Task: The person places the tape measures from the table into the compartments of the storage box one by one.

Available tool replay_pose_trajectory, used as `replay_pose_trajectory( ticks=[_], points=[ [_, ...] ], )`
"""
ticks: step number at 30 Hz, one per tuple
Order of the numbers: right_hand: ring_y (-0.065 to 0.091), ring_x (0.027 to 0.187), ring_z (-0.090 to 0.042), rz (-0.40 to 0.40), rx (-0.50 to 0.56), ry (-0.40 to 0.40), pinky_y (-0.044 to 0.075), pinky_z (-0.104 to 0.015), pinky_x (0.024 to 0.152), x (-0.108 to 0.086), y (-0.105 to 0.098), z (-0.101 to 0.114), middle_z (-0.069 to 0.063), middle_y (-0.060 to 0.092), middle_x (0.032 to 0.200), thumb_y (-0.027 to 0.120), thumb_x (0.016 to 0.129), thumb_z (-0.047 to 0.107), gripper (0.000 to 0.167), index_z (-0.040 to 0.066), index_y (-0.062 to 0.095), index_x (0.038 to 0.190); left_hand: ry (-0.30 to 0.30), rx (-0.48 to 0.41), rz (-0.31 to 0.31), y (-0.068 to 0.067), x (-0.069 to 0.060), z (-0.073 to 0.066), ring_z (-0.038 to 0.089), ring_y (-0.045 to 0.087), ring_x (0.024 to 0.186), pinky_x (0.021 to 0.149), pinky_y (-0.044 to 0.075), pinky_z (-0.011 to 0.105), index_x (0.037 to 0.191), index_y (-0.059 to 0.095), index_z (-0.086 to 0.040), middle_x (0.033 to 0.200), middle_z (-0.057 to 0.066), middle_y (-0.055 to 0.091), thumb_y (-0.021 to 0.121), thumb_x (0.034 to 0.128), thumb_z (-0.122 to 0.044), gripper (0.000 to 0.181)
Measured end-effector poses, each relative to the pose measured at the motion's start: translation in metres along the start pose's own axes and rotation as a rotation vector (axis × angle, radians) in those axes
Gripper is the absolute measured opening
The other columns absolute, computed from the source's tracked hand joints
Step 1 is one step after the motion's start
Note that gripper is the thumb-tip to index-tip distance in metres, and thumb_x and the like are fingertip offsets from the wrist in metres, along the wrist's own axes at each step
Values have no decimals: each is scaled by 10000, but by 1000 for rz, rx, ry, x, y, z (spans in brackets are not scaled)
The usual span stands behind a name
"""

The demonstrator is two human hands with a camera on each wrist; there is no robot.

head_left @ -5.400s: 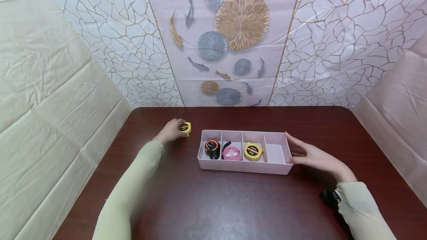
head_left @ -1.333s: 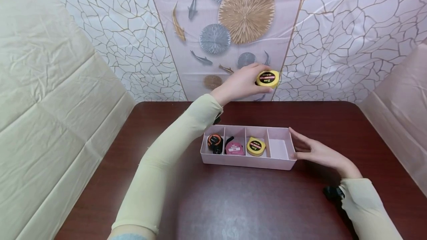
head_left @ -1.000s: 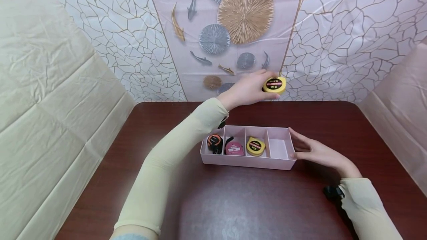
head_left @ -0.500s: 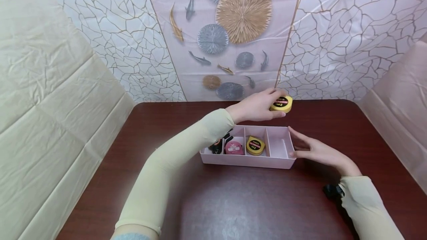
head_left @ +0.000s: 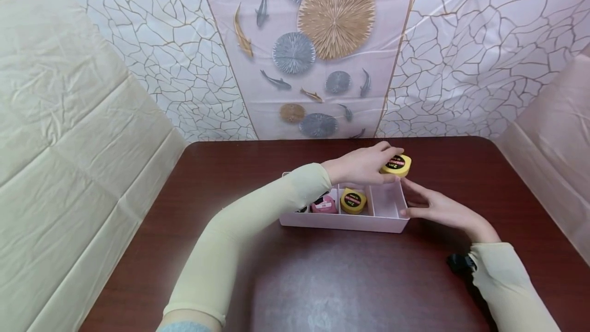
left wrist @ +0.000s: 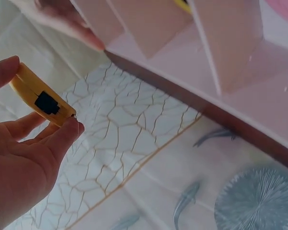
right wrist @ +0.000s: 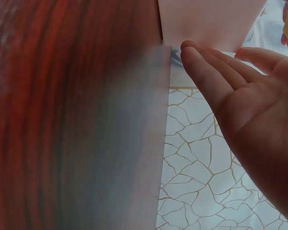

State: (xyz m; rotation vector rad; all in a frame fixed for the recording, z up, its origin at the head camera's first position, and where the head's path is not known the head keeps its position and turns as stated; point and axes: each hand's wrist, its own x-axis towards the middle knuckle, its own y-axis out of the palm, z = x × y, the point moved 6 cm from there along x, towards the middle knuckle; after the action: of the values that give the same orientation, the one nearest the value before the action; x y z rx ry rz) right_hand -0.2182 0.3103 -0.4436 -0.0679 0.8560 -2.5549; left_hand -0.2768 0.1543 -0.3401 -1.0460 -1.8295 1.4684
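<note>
My left hand (head_left: 357,166) pinches a yellow tape measure (head_left: 402,166) between thumb and fingers, above the back edge of the rightmost compartment of a pink divided box (head_left: 341,222). In the left wrist view the held tape measure (left wrist: 45,100) is seen edge-on. My right hand (head_left: 444,215) touches the box's right end with extended fingers and thumb, near its back and front corners. Another yellow tape measure (head_left: 353,201) lies in the third compartment and a pink tape measure (head_left: 324,205) in the second. The left sleeve hides most of the first compartment; only a dark bit shows.
The box stands on a dark red-brown table (head_left: 304,275). A patterned cloth (head_left: 336,19) hangs behind it, with pale fabric (head_left: 83,132) at the left side. The left forearm crosses over the box's left part.
My left hand picked the yellow tape measure up from the table's left, carried it right, and has lowered it toward the rightmost compartment. The right hand has stayed at the box's end.
</note>
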Motion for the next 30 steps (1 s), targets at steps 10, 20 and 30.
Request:
replay_pose_trajectory(
  ticks=[10,20,30],
  points=[
    [413,1371,-473,0,-1,39,420,-572,1032,1,1,-1,-275,293,1582,709,942,339,890,42,189,1601,11,-14,32,19,1,-1,74,518,1151,982,402,192,1585,310,-144,1432,18,445,586,986,-497,748],
    [412,1366,-486,-16,-13,36,414,-592,1030,-1,-1,-1,-264,290,1587,717,939,339,902,68,180,1610,35,-31,110,34,-1,3,64,517,1112,947,422,204,1589,314,-168,1439,20,415,589,980,-519,755],
    [389,1393,-435,-12,-33,-2,450,-279,973,-1,0,-1,-222,254,1616,711,949,317,900,139,148,1628,45,-22,148,46,-5,2,73,509,1087,936,420,220,1573,346,-186,1391,8,433,575,988,-515,709]
  ],
)
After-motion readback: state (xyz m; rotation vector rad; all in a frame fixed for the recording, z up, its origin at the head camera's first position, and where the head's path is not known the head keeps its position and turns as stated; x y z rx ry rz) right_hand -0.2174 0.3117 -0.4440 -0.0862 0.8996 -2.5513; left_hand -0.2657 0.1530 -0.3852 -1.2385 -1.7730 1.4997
